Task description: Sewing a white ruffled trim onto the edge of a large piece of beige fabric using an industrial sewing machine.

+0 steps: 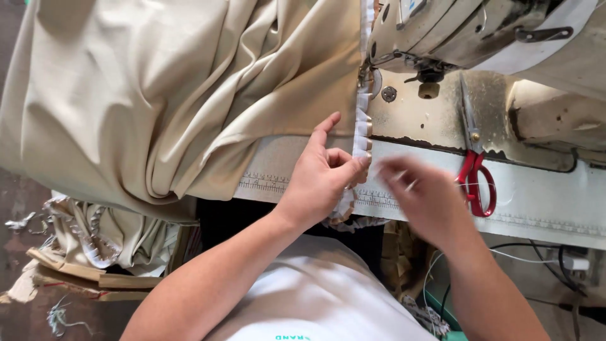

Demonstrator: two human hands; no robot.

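Note:
A large beige cloth (pixel 170 95) is bunched over the left of a sewing table (pixel 543 208). Along its right edge runs a pleated white and tan trim (pixel 362 136), leading up to the needle area of a sewing machine (pixel 454 31). My left hand (pixel 322 173) pinches this trim at the table's front edge, index finger resting on the cloth. My right hand (pixel 423 192) is blurred with motion just right of the trim, fingers apart; a thin white thing shows between them, and I cannot tell what it is.
Red-handled scissors (pixel 475 170) lie on the table right of my right hand, blades pointing to the machine. A ruler strip (pixel 265 183) runs along the table's front. More cloth and trim (pixel 95 233) hang over boxes at the lower left. Cables (pixel 543 256) run below the table.

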